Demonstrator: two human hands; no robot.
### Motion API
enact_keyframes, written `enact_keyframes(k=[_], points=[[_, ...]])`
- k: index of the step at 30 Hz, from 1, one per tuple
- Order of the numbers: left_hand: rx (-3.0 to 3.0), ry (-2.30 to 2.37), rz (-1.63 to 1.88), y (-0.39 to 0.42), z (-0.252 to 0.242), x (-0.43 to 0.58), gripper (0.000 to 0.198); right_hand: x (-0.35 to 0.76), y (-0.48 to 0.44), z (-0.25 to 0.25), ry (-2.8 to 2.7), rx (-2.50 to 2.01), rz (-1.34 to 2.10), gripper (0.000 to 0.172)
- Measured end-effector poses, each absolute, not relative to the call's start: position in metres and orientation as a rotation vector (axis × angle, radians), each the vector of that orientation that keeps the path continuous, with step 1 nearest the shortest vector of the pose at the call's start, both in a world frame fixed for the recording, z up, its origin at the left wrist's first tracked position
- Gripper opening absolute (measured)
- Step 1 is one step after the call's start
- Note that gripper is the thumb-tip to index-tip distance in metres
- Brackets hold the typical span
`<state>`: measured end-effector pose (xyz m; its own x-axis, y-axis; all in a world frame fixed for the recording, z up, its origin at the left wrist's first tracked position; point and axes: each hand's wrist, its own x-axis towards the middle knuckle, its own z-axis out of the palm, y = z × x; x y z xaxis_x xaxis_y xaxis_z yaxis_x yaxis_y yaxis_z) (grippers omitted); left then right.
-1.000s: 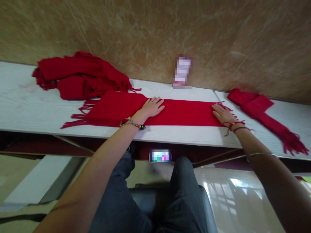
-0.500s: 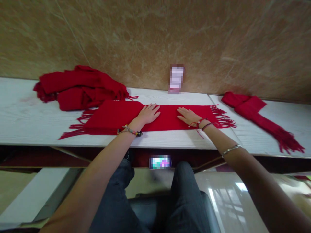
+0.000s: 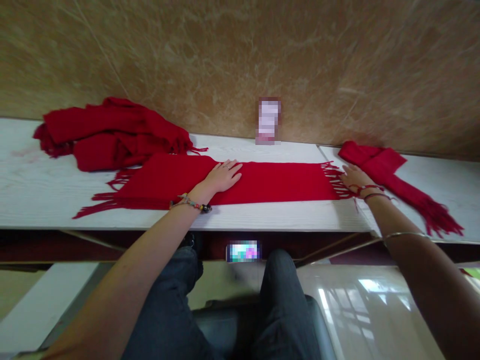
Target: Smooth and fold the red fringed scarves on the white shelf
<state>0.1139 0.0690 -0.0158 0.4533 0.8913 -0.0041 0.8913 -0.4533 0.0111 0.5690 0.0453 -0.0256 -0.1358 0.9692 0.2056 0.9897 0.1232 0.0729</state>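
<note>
A red fringed scarf (image 3: 277, 182) lies flat and lengthwise along the white table, tassels at both ends. My left hand (image 3: 223, 176) rests on its middle, palm down with the fingers spread. Over the tassels (image 3: 333, 177) at the right end is my right hand (image 3: 354, 177), its fingers stretched out and apart; whether it presses on the strands I cannot tell. Just beyond that hand lies a second red scarf (image 3: 397, 185), folded over on itself, its fringe pointing toward the front right.
A heap of crumpled red scarves (image 3: 123, 132) sits at the back left. A blurred upright item (image 3: 268, 120) stands against the brown marble wall (image 3: 210, 65). Below the white table (image 3: 277, 220) edge, a lit phone-like screen (image 3: 243, 251) shows above my knees.
My right hand has slid right, from the scarf's surface to the tassels at its right end. My left hand stays on the scarf. The view has shifted slightly.
</note>
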Motion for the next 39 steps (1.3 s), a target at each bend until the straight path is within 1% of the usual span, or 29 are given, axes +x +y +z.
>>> enact_keyframes(k=[3, 8, 10, 13, 15, 17, 21, 23, 25, 27, 30, 33, 36, 39], points=[[2.667, 1.637, 0.010, 0.070, -0.016, 0.114, 0.053, 0.553, 0.036, -0.014, -2.193, -1.941, -0.315, 0.042], [2.695, 1.582, 0.014, 0.076, -0.019, 0.108, 0.053, 0.518, 0.031, -0.007, -2.555, -1.658, -0.104, 0.026], [2.720, 1.550, 0.011, 0.076, -0.019, 0.103, 0.054, 0.522, 0.030, -0.006, -2.603, -1.686, -0.123, 0.020], [2.742, 1.540, 0.009, 0.075, -0.018, 0.099, 0.054, 0.548, 0.023, -0.001, -2.591, -1.893, -0.168, 0.016], [2.742, 1.551, 0.012, 0.074, -0.018, 0.098, 0.054, 0.566, 0.016, 0.004, -2.551, -2.030, -0.164, 0.015], [2.742, 1.558, 0.029, 0.074, -0.017, 0.099, 0.054, 0.574, 0.010, 0.009, -2.475, -2.058, -0.190, 0.015], [2.769, 1.514, 0.077, 0.075, -0.017, 0.101, 0.054, 0.546, 0.007, 0.012, -2.413, -1.780, -0.293, 0.018], [2.789, 1.469, 0.101, 0.075, -0.017, 0.101, 0.054, 0.522, 0.013, 0.011, -2.542, -1.670, -0.224, 0.021], [2.792, 1.437, 0.106, 0.075, -0.017, 0.101, 0.053, 0.508, 0.021, 0.008, -2.681, -1.668, -0.132, 0.021], [2.776, 1.435, 0.085, 0.075, -0.017, 0.100, 0.053, 0.512, 0.026, 0.006, -2.725, -1.781, -0.104, 0.018], [2.760, 1.458, 0.073, 0.076, -0.019, 0.098, 0.052, 0.546, 0.022, 0.006, -2.629, -2.059, -0.114, 0.014], [2.791, 1.461, 0.088, 0.076, -0.017, 0.100, 0.051, 0.579, 0.012, 0.010, -2.519, -2.215, -0.212, 0.012], [2.877, 1.384, 0.061, 0.069, -0.010, 0.114, 0.050, 0.575, 0.004, 0.017, -2.432, -2.035, -0.321, 0.015], [2.941, 1.212, 0.062, 0.053, -0.002, 0.143, 0.048, 0.538, 0.006, 0.018, -2.526, -1.712, -0.249, 0.018]])
